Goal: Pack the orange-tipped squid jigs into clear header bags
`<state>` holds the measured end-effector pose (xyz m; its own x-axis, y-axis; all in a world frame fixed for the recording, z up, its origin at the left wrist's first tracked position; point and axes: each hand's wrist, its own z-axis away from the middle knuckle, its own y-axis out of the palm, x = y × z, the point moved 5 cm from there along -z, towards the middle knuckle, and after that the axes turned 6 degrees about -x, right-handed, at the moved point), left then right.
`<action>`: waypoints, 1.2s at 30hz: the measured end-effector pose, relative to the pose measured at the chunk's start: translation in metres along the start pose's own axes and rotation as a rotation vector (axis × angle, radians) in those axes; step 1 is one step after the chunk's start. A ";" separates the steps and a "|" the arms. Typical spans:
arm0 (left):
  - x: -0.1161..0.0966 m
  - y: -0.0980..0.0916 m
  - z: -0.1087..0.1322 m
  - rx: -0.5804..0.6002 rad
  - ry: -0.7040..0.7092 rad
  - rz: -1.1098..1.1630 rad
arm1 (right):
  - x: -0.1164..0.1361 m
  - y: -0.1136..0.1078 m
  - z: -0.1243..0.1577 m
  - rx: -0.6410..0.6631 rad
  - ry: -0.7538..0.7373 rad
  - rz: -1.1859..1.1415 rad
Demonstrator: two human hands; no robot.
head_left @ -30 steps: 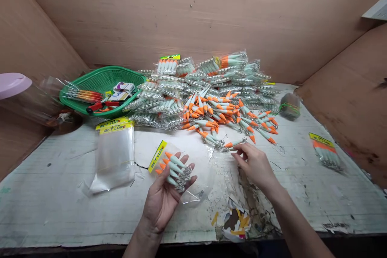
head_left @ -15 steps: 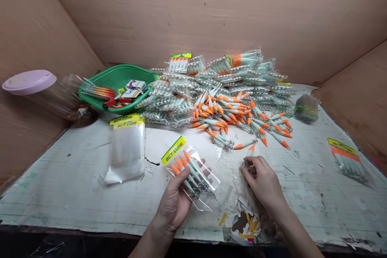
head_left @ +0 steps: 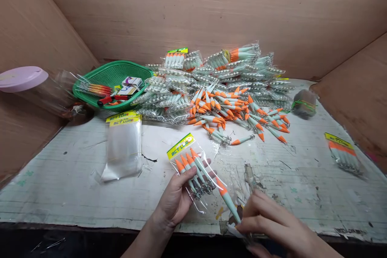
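My left hand [head_left: 178, 193] grips a clear plastic bag [head_left: 181, 147] with a yellow "BCT LURE" header, thumb across its front. Several orange-and-white fishing lures lie side by side inside it, hooks toward the bag's lower end. In my right hand [head_left: 266, 219] is a single fishing lure [head_left: 228, 199], pinched near its hook end. Its orange tip points up and left, close to the open lower edge of the bag. The lure's hooks are hidden behind my fingers. Beyond both hands spreads a pile of loose lures [head_left: 217, 105].
Behind the loose lures stand heaped bagged lures [head_left: 169, 107]. A green basket [head_left: 113, 68] with small boxes and a red-handled tool is at left, near a pink-lidded container [head_left: 22, 78]. Flat header bags [head_left: 122, 149] lie left; a filled pack [head_left: 344, 155] lies right. The tabletop has a torn patch.
My right hand has lifted a lure off the table and drawn it toward me, turned tip-first to the bag. My left hand and the bag have shifted slightly right.
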<state>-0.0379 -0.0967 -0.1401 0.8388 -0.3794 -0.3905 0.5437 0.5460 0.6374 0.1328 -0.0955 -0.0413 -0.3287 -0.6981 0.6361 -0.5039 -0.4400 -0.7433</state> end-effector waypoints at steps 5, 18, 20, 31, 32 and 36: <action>0.001 0.002 0.005 0.033 0.006 -0.011 | -0.010 0.012 0.000 -0.297 -0.120 0.191; 0.000 0.007 0.006 0.009 0.078 -0.038 | 0.005 0.042 0.009 -0.430 -0.332 0.602; 0.001 0.007 0.006 0.008 0.068 -0.042 | 0.004 0.042 0.008 -0.436 -0.340 0.576; 0.001 0.004 0.008 -0.027 0.072 -0.005 | -0.015 0.025 0.006 -0.703 0.278 0.117; 0.002 0.005 0.009 -0.017 0.074 -0.012 | -0.017 0.027 0.005 -0.684 0.310 0.092; 0.004 0.007 0.009 0.005 0.076 -0.040 | -0.017 0.030 0.003 -0.700 0.236 0.165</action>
<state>-0.0308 -0.1013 -0.1310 0.8163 -0.3426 -0.4651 0.5768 0.5274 0.6238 0.1256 -0.0983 -0.0751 -0.5660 -0.5501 0.6141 -0.7974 0.1759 -0.5773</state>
